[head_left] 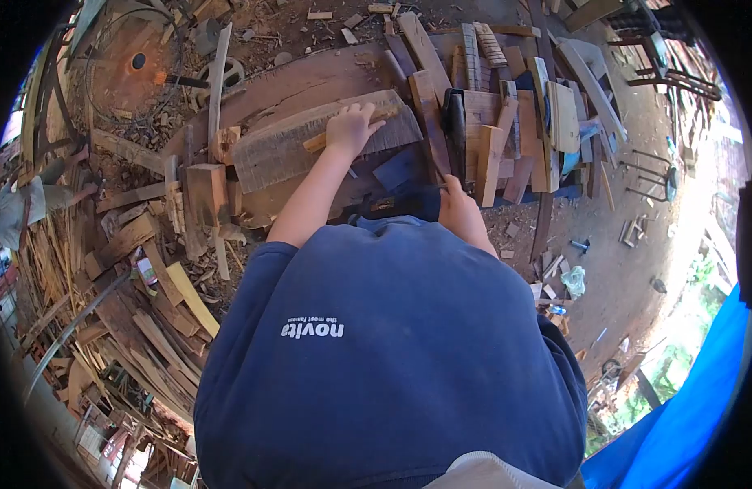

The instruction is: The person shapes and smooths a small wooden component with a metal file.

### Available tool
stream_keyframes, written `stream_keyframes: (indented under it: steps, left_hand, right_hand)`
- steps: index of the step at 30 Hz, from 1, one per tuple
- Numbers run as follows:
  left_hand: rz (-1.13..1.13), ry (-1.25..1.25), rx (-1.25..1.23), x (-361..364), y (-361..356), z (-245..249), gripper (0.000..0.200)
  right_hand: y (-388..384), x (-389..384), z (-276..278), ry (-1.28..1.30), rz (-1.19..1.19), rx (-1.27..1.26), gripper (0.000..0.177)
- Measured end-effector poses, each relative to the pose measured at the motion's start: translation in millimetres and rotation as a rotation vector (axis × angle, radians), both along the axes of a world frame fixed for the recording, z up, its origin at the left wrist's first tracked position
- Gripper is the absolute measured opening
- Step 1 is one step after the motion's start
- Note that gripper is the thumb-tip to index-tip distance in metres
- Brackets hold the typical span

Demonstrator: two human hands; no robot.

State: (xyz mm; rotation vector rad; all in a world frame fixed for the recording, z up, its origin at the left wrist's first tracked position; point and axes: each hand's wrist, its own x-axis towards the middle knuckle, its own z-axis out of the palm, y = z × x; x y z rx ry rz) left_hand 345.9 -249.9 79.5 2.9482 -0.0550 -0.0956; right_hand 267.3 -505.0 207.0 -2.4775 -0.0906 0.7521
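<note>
The weathered plank lay ahead of the person, prob. stiff & fairly heavy, rough-faced so not too slippery; best lifted w/ both hands at opp. ends. On top of it was a small wood strip, which looked light, rigid, maybe splintery; mid-length seemed the spot to pinch. The left hand lay over the strip, fingers bent; couldn't tell if clamped. The right hand, nearer the body, curled by a thin dark piece; grip hidden, couldn't tell. Navy shirt print, upside down, read "novita"; tiny line approx. "the most famous".
</note>
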Motion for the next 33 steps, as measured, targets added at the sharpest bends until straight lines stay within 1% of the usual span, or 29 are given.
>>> stream_keyframes:
  steps: [1,2,4,6,8,9,11,14,18,20,24,26,33]
  left_hand:
    - [-0.008,-0.035,-0.033,-0.8,0.8,1.3,0.045]
    - [-0.018,-0.071,-0.065,-1.3,1.1,2.7,0.042]
    - [-0.006,-0.087,-0.044,-3.9,-1.7,1.6,0.041]
    - [0.004,-0.102,-0.024,-8.2,-7.7,-1.1,0.04]
    - [0.041,-0.151,0.053,-15.1,-15.1,-5.6,0.036]
    - [0.042,-0.152,0.05,-18.1,-17.2,-8.3,0.036]
    - [0.058,-0.252,0.172,-22.5,-22.1,-13.2,0.035]
    - [0.066,-0.258,0.184,-24.4,-24.6,-13.7,0.033]
    - [0.066,-0.249,0.182,-27.5,-26.4,-14.2,0.033]
    - [0.05,-0.276,0.169,-28.5,-27.5,-16.7,0.034]
    - [0.054,-0.269,0.163,-27.6,-25.9,-19.5,0.033]
    - [0.012,-0.357,0.188,-25.4,-22.5,-23.6,0.031]
    - [-0.003,-0.277,0.113,-16.7,-12.6,-15.8,0.032]
  right_hand:
    - [-0.6,-1.5,0.7,-0.072,-0.08,0.092,0.031]
    - [-0.9,-1.3,0.5,-0.075,-0.075,0.091,0.031]
    - [-2.1,-1.5,-0.7,-0.165,-0.159,0.249,0.033]
    - [1.7,-1.3,-5.6,-0.182,-0.114,0.232,0.032]
    - [8.0,-2.8,-18.5,-0.195,-0.071,0.215,0.032]
    - [11.2,-4.5,-29.9,-0.156,-0.046,0.159,0.032]
    - [16.0,-6.3,-45.3,-0.089,0.004,0.057,0.031]
    - [22.4,-7.5,-40.3,-0.016,0.027,-0.021,0.029]
    - [18.9,-11.1,-37.6,-0.012,0.007,-0.003,0.028]
    - [15.6,-12.1,-42.0,-0.008,-0.018,-0.013,0.031]
    - [15.0,-14.3,-43.9,-0.004,0.0,-0.03,0.031]
    - [16.3,-14.3,-43.6,-0.001,0.002,-0.02,0.031]
    - [25.5,-5.9,-50.9,-0.051,0.032,-0.016,0.028]
